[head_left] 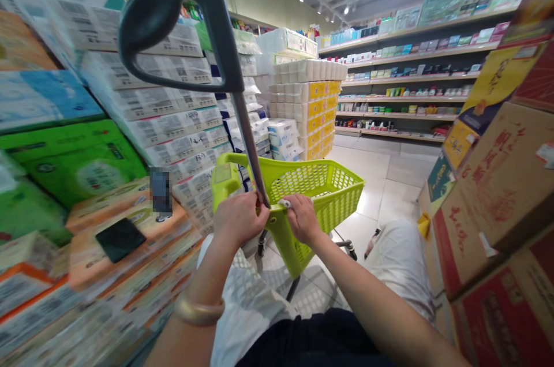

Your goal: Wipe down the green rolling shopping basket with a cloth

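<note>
A lime-green plastic shopping cart (341, 194) with a perforated basket stands in front of my knees. From its near end a metal pole (243, 130) rises at a tilt to a dark grey loop handle (231, 61). My left hand (239, 220) is closed at the cart's near rim beside the foot of the pole; its fingertips are partly hidden. Just right of the pole, my right hand (302, 218) is closed, pinching a small white cloth-like piece (285, 203) against the green rim. Inside the basket, the visible part of the floor shows only its grid.
Stacked tissue packs (173, 101) rise on the left. A black flat device (120, 239) and a blurred-out phone-like item (160, 191) lie on orange packs (86, 257). Cardboard cartons (497, 182) line the right. Stocked shelves (402, 78) stand behind, beyond the tiled floor (372, 165).
</note>
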Action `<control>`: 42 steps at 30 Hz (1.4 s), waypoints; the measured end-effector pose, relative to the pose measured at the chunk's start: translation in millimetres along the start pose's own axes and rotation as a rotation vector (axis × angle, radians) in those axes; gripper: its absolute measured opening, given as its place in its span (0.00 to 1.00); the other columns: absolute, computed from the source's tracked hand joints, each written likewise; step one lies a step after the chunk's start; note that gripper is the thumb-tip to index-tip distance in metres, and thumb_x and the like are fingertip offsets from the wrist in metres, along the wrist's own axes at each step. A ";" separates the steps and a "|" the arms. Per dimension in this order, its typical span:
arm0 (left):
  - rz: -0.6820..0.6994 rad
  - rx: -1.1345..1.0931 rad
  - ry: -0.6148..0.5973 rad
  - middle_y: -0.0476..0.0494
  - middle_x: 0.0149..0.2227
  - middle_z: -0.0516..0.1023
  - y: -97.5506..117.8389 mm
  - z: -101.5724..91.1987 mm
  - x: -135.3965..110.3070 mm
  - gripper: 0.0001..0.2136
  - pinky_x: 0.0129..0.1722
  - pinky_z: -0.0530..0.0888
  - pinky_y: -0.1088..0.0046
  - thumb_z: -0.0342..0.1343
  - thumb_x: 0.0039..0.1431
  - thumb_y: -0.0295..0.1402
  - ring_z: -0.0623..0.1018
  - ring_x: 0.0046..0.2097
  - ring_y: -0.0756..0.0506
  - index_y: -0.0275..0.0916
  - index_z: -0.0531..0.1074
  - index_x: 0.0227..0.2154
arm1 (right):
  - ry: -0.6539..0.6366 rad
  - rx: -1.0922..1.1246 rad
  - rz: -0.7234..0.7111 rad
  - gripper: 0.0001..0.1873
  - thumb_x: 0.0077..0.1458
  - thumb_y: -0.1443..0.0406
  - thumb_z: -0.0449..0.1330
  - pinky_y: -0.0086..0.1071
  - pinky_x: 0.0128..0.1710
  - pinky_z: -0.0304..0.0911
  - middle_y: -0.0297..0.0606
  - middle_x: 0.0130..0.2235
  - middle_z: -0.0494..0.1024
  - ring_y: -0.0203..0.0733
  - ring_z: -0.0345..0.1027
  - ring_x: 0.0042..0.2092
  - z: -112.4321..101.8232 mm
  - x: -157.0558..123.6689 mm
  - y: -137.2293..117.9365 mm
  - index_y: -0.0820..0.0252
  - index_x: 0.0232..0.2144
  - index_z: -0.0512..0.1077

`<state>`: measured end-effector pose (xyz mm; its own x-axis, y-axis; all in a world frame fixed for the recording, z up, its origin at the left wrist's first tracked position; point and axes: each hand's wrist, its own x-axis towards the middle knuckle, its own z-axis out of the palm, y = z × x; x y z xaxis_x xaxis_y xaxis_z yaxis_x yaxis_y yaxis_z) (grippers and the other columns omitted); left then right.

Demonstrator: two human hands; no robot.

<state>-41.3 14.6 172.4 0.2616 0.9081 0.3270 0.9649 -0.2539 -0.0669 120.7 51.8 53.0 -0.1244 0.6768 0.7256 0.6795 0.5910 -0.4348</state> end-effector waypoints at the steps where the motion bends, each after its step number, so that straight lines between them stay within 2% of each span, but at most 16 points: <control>1: 0.003 0.005 0.002 0.43 0.33 0.79 -0.3 0.3 0.0 0.12 0.36 0.70 0.69 0.44 0.57 0.38 0.78 0.38 0.41 0.41 0.72 0.31 | 0.015 -0.014 0.047 0.14 0.56 0.68 0.46 0.35 0.44 0.53 0.39 0.38 0.72 0.43 0.62 0.42 -1.6 -0.9 6.2 0.59 0.41 0.69; 3: -0.002 0.013 0.003 0.42 0.32 0.79 -0.3 0.9 0.2 0.12 0.35 0.70 0.68 0.44 0.56 0.38 0.78 0.37 0.40 0.41 0.72 0.31 | 0.041 -0.031 0.126 0.14 0.55 0.69 0.46 0.35 0.43 0.53 0.38 0.36 0.72 0.43 0.62 0.40 -1.9 -0.5 9.2 0.59 0.38 0.69; 5: -0.013 0.011 0.005 0.42 0.32 0.79 0.4 1.5 0.4 0.13 0.35 0.70 0.68 0.44 0.56 0.38 0.78 0.37 0.40 0.41 0.72 0.31 | 0.050 -0.018 0.141 0.14 0.55 0.70 0.46 0.35 0.43 0.53 0.38 0.36 0.73 0.42 0.63 0.40 1.7 2.3 -1.9 0.59 0.37 0.70; 9: -0.017 -0.003 0.016 0.42 0.33 0.79 0.2 2.8 1.2 0.13 0.35 0.69 0.69 0.44 0.56 0.38 0.78 0.38 0.41 0.41 0.72 0.31 | 0.043 0.017 0.052 0.15 0.56 0.67 0.48 0.36 0.45 0.53 0.38 0.39 0.72 0.43 0.62 0.42 10.7 7.3 -39.4 0.57 0.43 0.69; 11: -0.013 -0.003 0.017 0.42 0.33 0.79 -1.4 3.1 1.4 0.13 0.35 0.69 0.68 0.44 0.56 0.38 0.78 0.38 0.41 0.41 0.73 0.31 | 0.030 0.035 -0.008 0.17 0.56 0.68 0.47 0.36 0.47 0.52 0.38 0.41 0.71 0.43 0.61 0.44 10.2 6.4 -45.8 0.57 0.46 0.68; 14: -0.005 -0.001 0.012 0.41 0.33 0.79 -4.6 2.7 1.4 0.13 0.35 0.70 0.68 0.44 0.56 0.38 0.78 0.38 0.40 0.40 0.73 0.31 | -0.018 0.068 -0.099 0.21 0.54 0.69 0.46 0.36 0.49 0.52 0.39 0.45 0.70 0.43 0.61 0.47 4.1 0.7 -31.3 0.57 0.50 0.66; 18: -0.027 0.004 0.006 0.41 0.33 0.79 -6.9 1.9 1.3 0.13 0.35 0.70 0.68 0.44 0.56 0.39 0.78 0.37 0.41 0.40 0.73 0.31 | 0.017 0.002 0.009 0.20 0.53 0.70 0.46 0.37 0.48 0.53 0.39 0.43 0.71 0.43 0.61 0.46 0.6 -6.6 -3.8 0.57 0.48 0.67; 21: -0.045 0.006 0.011 0.42 0.33 0.79 -7.3 2.5 1.7 0.13 0.35 0.70 0.69 0.45 0.55 0.38 0.78 0.37 0.42 0.41 0.73 0.31 | 0.030 -0.028 0.055 0.20 0.52 0.71 0.48 0.37 0.48 0.52 0.38 0.42 0.71 0.44 0.61 0.45 6.2 -6.5 -6.5 0.56 0.46 0.68; 26: -0.023 0.009 0.024 0.43 0.32 0.79 -9.7 4.1 2.6 0.13 0.34 0.69 0.70 0.44 0.55 0.38 0.78 0.37 0.42 0.41 0.73 0.30 | 0.023 0.023 -0.017 0.23 0.49 0.71 0.49 0.37 0.50 0.52 0.39 0.45 0.70 0.44 0.60 0.47 14.4 -2.4 -27.2 0.57 0.48 0.67; 30: -0.022 0.003 0.002 0.43 0.33 0.79 -12.0 3.1 2.6 0.14 0.35 0.69 0.70 0.44 0.56 0.40 0.78 0.37 0.42 0.41 0.73 0.31 | -0.027 0.008 -0.057 0.23 0.51 0.70 0.49 0.37 0.50 0.53 0.39 0.46 0.71 0.44 0.61 0.47 8.3 -5.8 -7.6 0.57 0.50 0.66; 34: -0.045 0.004 -0.005 0.43 0.34 0.79 -11.4 1.9 2.6 0.14 0.34 0.69 0.71 0.44 0.56 0.40 0.78 0.37 0.43 0.41 0.73 0.31 | 0.026 -0.048 0.060 0.20 0.50 0.71 0.49 0.37 0.49 0.53 0.38 0.43 0.72 0.43 0.62 0.45 3.4 -9.4 15.6 0.57 0.46 0.68; 37: -0.053 0.007 0.004 0.43 0.33 0.79 -9.9 1.8 2.8 0.13 0.34 0.69 0.71 0.45 0.55 0.39 0.78 0.37 0.43 0.41 0.73 0.32 | 0.046 -0.048 0.113 0.19 0.49 0.72 0.49 0.36 0.47 0.52 0.38 0.41 0.72 0.44 0.62 0.44 7.7 -6.4 5.8 0.56 0.43 0.69; 42: -0.040 0.010 0.012 0.44 0.33 0.80 -12.4 3.4 2.9 0.13 0.35 0.69 0.71 0.44 0.55 0.39 0.78 0.38 0.43 0.42 0.73 0.32 | 0.020 0.032 0.022 0.22 0.48 0.72 0.50 0.36 0.48 0.52 0.38 0.44 0.71 0.44 0.61 0.46 16.6 0.2 -24.8 0.56 0.46 0.68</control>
<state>-52.4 21.5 171.0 0.2226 0.9134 0.3409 0.9748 -0.2140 -0.0631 91.8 44.6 55.0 -0.0945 0.6810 0.7262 0.6585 0.5898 -0.4674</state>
